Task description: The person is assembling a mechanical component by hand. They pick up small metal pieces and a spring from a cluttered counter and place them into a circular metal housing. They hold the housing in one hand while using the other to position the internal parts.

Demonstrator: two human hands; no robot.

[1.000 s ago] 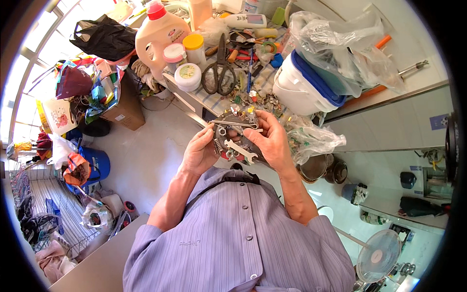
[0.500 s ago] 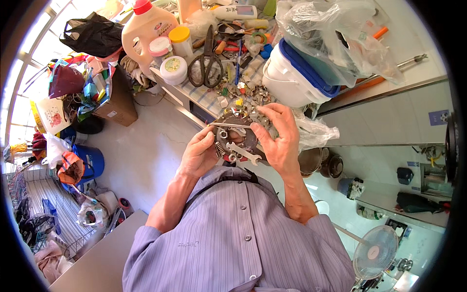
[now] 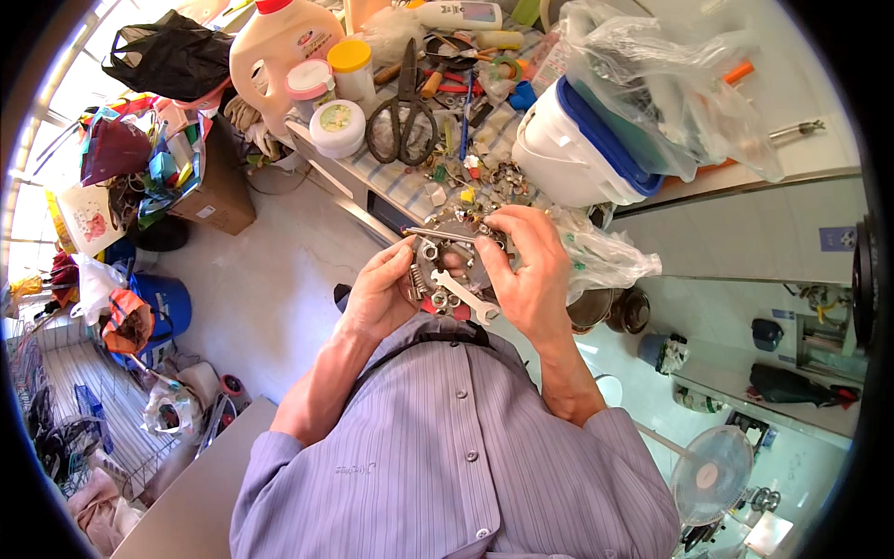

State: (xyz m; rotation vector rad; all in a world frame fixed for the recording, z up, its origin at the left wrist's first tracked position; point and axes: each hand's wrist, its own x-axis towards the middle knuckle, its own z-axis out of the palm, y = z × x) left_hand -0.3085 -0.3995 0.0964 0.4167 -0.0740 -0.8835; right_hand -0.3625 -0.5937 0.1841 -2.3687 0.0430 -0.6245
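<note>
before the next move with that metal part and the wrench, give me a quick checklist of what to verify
1. Both hands on the round metal part: ok, left hand and right hand hold it from either side.
2. Small wrench within reach: ok, it lies across the part.
3. Wrench seated on a nut: cannot tell.
4. Part clear of the cluttered bench: ok, held above its edge.
5. Scissors away from the hands: ok.

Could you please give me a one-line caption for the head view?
Both hands, left hand and right hand, hold a round metal part with a small wrench.
</note>
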